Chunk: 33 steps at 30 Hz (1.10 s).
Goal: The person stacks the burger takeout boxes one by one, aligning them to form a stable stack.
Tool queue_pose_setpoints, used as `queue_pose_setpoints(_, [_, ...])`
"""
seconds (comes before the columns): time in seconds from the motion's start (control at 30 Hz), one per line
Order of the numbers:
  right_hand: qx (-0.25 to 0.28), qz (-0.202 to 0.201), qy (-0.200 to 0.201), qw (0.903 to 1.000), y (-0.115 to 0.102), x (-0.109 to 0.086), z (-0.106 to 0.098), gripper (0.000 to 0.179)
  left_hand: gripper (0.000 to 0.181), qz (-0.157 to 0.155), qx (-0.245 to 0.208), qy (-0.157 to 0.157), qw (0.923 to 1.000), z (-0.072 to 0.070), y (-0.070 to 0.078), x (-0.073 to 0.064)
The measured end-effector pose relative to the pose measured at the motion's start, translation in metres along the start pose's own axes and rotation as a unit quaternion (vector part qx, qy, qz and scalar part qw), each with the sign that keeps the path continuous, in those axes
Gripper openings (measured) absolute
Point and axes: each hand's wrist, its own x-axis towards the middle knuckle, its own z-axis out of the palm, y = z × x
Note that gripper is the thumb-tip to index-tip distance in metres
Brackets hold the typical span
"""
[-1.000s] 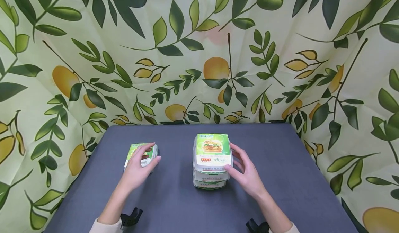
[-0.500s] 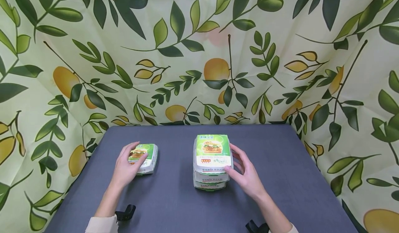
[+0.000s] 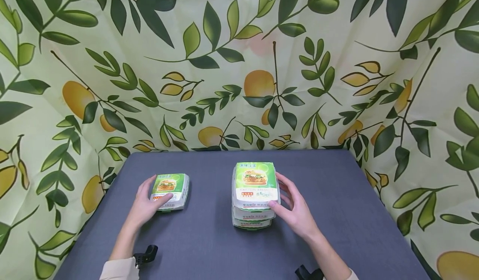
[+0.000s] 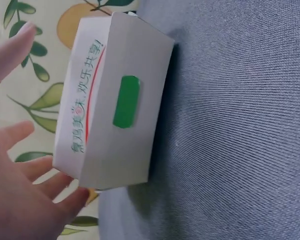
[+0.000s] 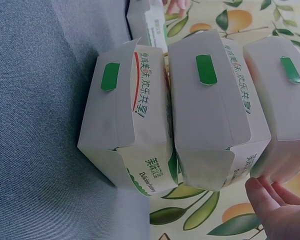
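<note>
A single green-and-white burger box [image 3: 169,188] lies on the left of the table. My left hand [image 3: 144,205] is at its left side, thumb reaching over the front part of the lid. In the left wrist view, the fingers are spread beside the box [image 4: 125,102], near its lower end. Right of centre, three similar boxes form a stack [image 3: 255,192], the upper ones slightly offset. My right hand [image 3: 295,209] rests against the right side of the top box, thumb at its front right corner. The right wrist view shows fingertips at the edge of that top box [image 5: 280,100].
The table [image 3: 209,246] has a dark grey-blue cloth. Behind it and at both sides hangs a pale curtain [image 3: 224,76] printed with leaves and fruit. Black wrist mounts [image 3: 147,255] show below the hands.
My left hand has moved left and back from over the single box to its left side, uncovering most of the lid. The stack and my right hand stay in place.
</note>
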Motion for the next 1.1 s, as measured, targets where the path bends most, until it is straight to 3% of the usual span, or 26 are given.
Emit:
queue_pose_setpoints(0.13, [-0.002, 0.002, 0.0, 1.0, 0.0, 0.0, -0.001, 0.074, 0.11, -0.013, 0.001, -0.04, 0.9991, 0.003, -0.005, 0.0])
queue_pose_setpoints(0.33, [-0.006, 0.005, 0.001, 1.0, 0.001, -0.001, -0.001, 0.074, 0.113, -0.01, -0.007, -0.058, 0.9982, 0.008, -0.011, 0.0])
queue_pose_setpoints(0.53, [-0.006, 0.003, -0.001, 1.0, 0.002, 0.0, 0.0, 0.074, 0.116, -0.025, -0.02, -0.057, 0.9979, 0.01, -0.019, -0.001])
queue_pose_setpoints(0.77, [-0.01, 0.005, 0.0, 0.9999, 0.001, 0.0, 0.0, 0.074, 0.114, -0.014, -0.025, -0.041, 0.9988, 0.014, -0.021, 0.001])
queue_pose_setpoints(1.1, [-0.009, 0.011, -0.001, 0.9999, -0.001, 0.0, 0.0, 0.074, 0.111, -0.015, -0.024, -0.036, 0.9989, 0.023, -0.005, 0.002])
